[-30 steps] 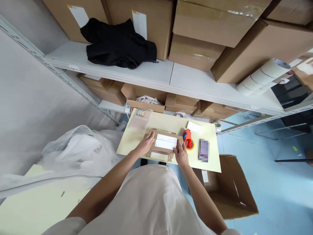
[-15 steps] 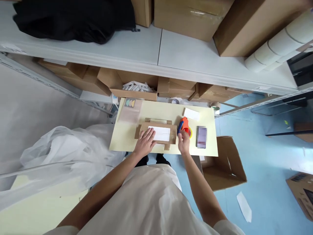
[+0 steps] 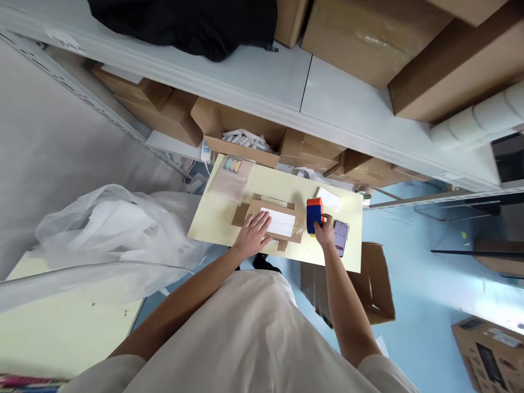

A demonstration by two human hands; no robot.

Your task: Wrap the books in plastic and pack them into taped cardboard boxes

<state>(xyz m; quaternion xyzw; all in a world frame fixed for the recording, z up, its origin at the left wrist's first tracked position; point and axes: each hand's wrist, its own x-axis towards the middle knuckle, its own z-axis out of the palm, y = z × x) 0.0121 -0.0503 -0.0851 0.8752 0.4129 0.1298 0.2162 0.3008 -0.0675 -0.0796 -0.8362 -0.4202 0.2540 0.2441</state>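
Observation:
My left hand (image 3: 252,236) lies flat with fingers spread on a small cardboard parcel (image 3: 254,207), partly covering its white label (image 3: 281,222). Clear tape shows at the parcel's right end, and more brown cardboard sticks out from under it. To the right of the parcel, my right hand (image 3: 325,234) grips an orange and blue tape dispenser (image 3: 315,217), held upright beside the parcel and apart from it. A phone (image 3: 340,236) lies near that hand, and white paper slips (image 3: 328,198) lie behind it.
The pale yellow table (image 3: 204,218) carries a translucent pouch (image 3: 230,183) at its back left. Behind stand open cardboard boxes (image 3: 241,155) under a grey shelf (image 3: 262,82). Plastic wrapping (image 3: 118,229) bulges at left, and an open carton (image 3: 374,278) sits below the right edge.
My right hand has taken hold of the tape dispenser and turned it so its blue side shows. My left hand stays on the parcel. The whole view has tilted.

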